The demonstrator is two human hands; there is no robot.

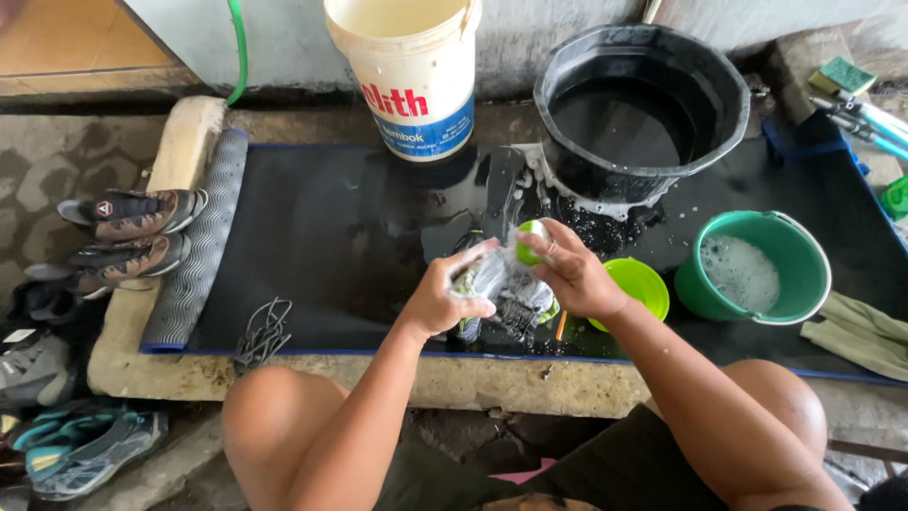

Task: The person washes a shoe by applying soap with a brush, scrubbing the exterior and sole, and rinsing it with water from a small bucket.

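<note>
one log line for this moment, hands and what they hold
left hand: holds soapy shoe | right hand: green brush on shoe | over black mat

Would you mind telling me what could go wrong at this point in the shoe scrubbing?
1. The soapy shoe might slip from the left hand while the right hand scrubs.
2. The right forearm passes close over the small green bowl and could tip it.
3. Suds may splash onto the dry shoes at the left.

shoe (501, 284): mostly hidden under my hands, blurred | brush (530, 241): only green tip shows from my right hand (572, 274) | white bucket (407, 71): cut off, top edge | toothbrushes (865, 123): cut off, right edge
</note>
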